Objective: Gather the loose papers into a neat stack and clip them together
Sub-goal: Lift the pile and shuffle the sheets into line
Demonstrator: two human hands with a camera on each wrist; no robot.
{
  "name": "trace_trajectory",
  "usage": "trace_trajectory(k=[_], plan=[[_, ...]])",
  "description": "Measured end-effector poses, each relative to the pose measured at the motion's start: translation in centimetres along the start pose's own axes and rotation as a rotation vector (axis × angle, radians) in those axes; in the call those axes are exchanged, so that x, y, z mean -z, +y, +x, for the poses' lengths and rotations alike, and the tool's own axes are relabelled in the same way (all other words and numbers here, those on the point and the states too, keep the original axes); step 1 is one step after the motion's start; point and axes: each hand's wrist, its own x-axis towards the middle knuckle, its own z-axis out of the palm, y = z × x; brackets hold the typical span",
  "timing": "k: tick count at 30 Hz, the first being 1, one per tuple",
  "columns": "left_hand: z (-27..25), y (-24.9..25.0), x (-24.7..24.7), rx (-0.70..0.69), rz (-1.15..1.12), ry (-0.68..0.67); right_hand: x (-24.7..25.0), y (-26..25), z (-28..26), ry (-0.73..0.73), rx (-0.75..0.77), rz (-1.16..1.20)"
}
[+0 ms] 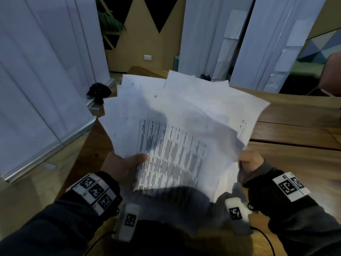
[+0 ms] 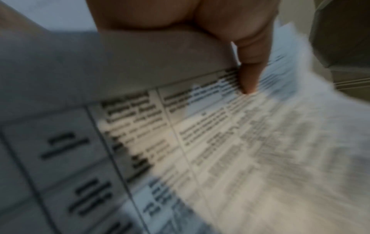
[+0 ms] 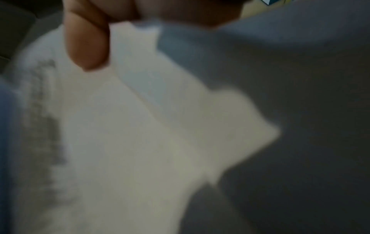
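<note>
White papers [image 1: 177, 115], fanned unevenly and printed with text, are held above the wooden table [image 1: 295, 137], the left hand [image 1: 125, 164] pinching their left edge and the right hand [image 1: 249, 160] pinching their right.

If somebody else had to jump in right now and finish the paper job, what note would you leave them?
Left hand: grips the near left edge of the fanned bundle of white printed paper sheets, thumb on top.
Right hand: pinches the bundle's near right edge.
Papers: all held up above the brown wooden table, splayed out, edges uneven; the top sheet shows a printed table.
Done: sheets gathered off the table into both hands.
Left: square the edges into a neat stack, then clip it. No clip shows in any view, so find one first.
</note>
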Motion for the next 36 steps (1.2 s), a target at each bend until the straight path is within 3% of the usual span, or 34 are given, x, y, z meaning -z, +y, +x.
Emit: trace_trajectory(k=[3, 5, 8, 10, 13, 15, 18, 19, 25, 29, 32, 36], plan=[[0.0, 0.9, 0.0, -0.036, 0.067, 0.246, -2.9, -1.1, -1.1, 0.067, 0.241, -0.139], [-0.5, 1.7, -0.5, -0.09, 0.073, 0.296, -3.8, -0.7, -1.2, 0.046, 0.303, -0.2], [-1.6, 2.4, -1.9, -0.195, 0.03, 0.282, -5.2, -0.1, -1.6, 0.045, 0.445, -0.2], [-2.0, 2.3, -2.4, -0.269, 0.038, 0.304, -6.3, 0.3, -1.9, 0.07, 0.536, -0.323], [-2.6, 1.5, -2.4, -0.342, 0.175, 0.307, -6.3, 1.3, -1.8, 0.288, 0.559, -0.328], [-2.5, 0.5, -1.9, -0.334, 0.271, 0.293, -6.0, 1.7, -1.7, 0.366, 0.585, -0.365], [-2.0, 0.3, -1.1, -0.205, 0.32, 0.316, -5.1, 1.8, -1.4, 0.409, 0.58, -0.357], [-1.9, 0.7, -1.0, -0.17, 0.328, 0.304, -5.0, 1.7, -1.3, 0.402, 0.588, -0.341], [-2.4, 1.0, 0.0, -0.251, 0.223, 0.21, -4.2, 0.7, -2.0, 0.264, 0.689, -0.284], [-3.4, 0.3, 0.0, -0.301, 0.231, 0.074, -3.7, 0.8, -2.6, 0.116, 0.637, -0.314], [-3.3, -0.1, 0.2, -0.244, 0.162, 0.007, -2.6, 1.3, -1.8, 0.149, 0.682, -0.355], [-2.7, 0.6, 0.0, -0.193, 0.214, 0.047, -2.3, 0.7, -1.2, 0.104, 0.605, -0.296]])
